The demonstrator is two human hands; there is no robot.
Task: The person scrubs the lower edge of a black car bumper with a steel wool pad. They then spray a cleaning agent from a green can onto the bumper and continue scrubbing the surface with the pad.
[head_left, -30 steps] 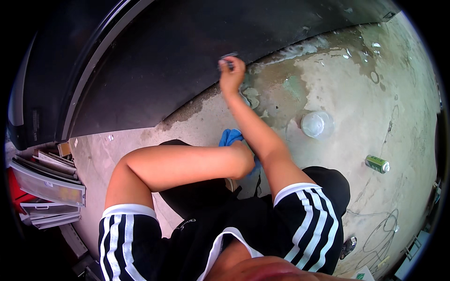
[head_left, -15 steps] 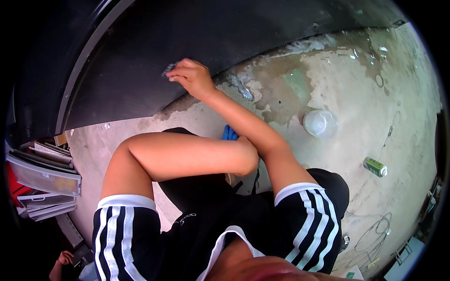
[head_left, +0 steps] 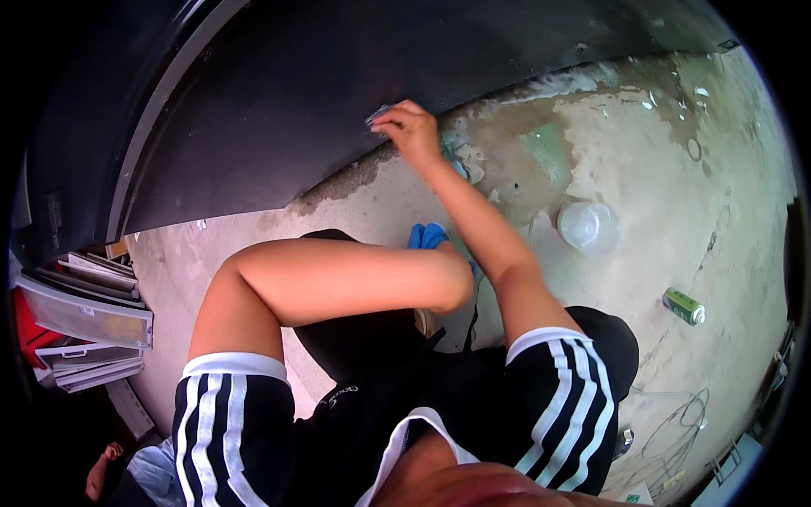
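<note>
My right hand (head_left: 411, 131) reaches forward to a large black panel (head_left: 287, 110). Between its thumb and fingers it pinches a small grey, wiry-looking scouring pad (head_left: 380, 114), held at the panel's surface near its lower edge. My left forearm lies bent across in front of me, and my left hand (head_left: 456, 283) is turned down at the wrist beside my right forearm. Its fingers are hidden, so what it holds or touches does not show. A blue thing, perhaps a slipper (head_left: 428, 236), shows just beyond it.
A translucent plastic tub (head_left: 587, 226) stands on the partly wet concrete floor at right. A green spray can (head_left: 683, 306) lies nearer, with a loose cable (head_left: 672, 431) below it. Stacked panels (head_left: 89, 317) are at left; another person's hand (head_left: 112, 451) shows lower left.
My right hand has slid to the right across the black panel with the scouring pad. My left arm has barely moved. More of the other person shows at lower left.
</note>
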